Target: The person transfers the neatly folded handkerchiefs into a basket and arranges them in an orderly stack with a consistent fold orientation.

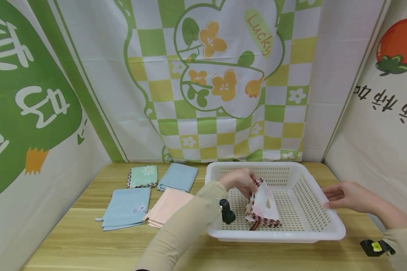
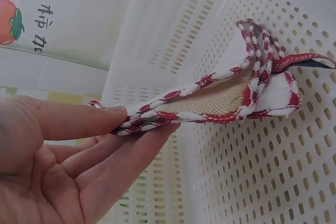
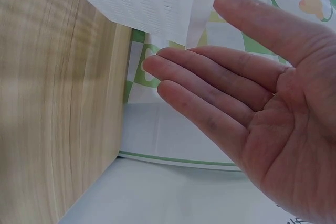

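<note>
My left hand (image 1: 238, 180) reaches into a white plastic basket (image 1: 278, 236) and pinches a folded towel (image 1: 265, 201) by one edge. The towel is whitish-pink with a red-and-white checked border. In the left wrist view, the thumb lies on one side of the towel's layered edge (image 2: 210, 116) and the fingers on the other, with a red tag (image 2: 302, 62) sticking out at the far end. My right hand (image 1: 347, 195) is at the basket's right side, thumb by the rim. Its fingers (image 3: 205, 90) are extended in the right wrist view.
Left of the basket, several folded cloths lie on the wooden table (image 1: 98, 248): a green one (image 1: 143, 176) with a checked edge, two blue ones (image 1: 127, 205) (image 1: 179, 177) and a peach one (image 1: 169, 205). Printed curtains (image 1: 224, 143) stand behind and at both sides.
</note>
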`<act>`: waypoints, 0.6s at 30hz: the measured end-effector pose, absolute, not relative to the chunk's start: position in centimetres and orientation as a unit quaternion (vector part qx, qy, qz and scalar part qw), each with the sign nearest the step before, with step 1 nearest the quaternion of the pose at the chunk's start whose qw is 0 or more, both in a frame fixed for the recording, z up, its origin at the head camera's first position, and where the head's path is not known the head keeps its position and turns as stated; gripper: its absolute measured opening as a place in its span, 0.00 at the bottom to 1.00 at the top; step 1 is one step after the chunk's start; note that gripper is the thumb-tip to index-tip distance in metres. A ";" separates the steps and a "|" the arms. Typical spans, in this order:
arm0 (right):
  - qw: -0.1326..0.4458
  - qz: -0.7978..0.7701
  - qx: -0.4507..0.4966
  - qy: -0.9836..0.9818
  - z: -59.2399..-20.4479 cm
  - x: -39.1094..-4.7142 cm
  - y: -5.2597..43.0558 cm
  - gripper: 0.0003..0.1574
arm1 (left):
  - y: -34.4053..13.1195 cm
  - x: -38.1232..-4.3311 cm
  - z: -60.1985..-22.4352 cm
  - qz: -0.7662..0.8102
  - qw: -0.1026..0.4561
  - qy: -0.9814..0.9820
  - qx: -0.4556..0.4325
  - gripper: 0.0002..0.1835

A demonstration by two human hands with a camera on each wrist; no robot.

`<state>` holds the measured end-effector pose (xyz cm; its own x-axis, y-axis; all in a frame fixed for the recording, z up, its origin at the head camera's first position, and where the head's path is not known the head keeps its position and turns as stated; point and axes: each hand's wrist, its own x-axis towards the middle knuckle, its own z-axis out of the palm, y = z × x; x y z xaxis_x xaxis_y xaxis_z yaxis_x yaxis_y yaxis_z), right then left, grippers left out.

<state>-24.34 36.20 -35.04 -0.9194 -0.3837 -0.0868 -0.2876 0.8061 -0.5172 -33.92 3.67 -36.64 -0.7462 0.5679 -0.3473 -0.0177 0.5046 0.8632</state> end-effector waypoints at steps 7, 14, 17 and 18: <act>0.091 -0.252 -0.176 0.947 -35.1 -24.3 36.2 0.37 | 3.6 -34.0 -37.0 0.472 0.309 0.812 0.151 0.12; 0.094 -0.252 -0.173 0.948 -35.1 -24.4 36.2 0.36 | 3.6 -34.2 -37.2 0.481 0.309 0.808 0.144 0.13; 0.094 -0.250 -0.169 0.949 -35.1 -24.4 36.1 0.37 | 3.5 -34.1 -37.2 0.482 0.307 0.807 0.145 0.13; 0.093 -0.249 -0.169 0.949 -35.1 -24.4 36.1 0.37 | 3.5 -34.1 -37.2 0.482 0.305 0.808 0.146 0.13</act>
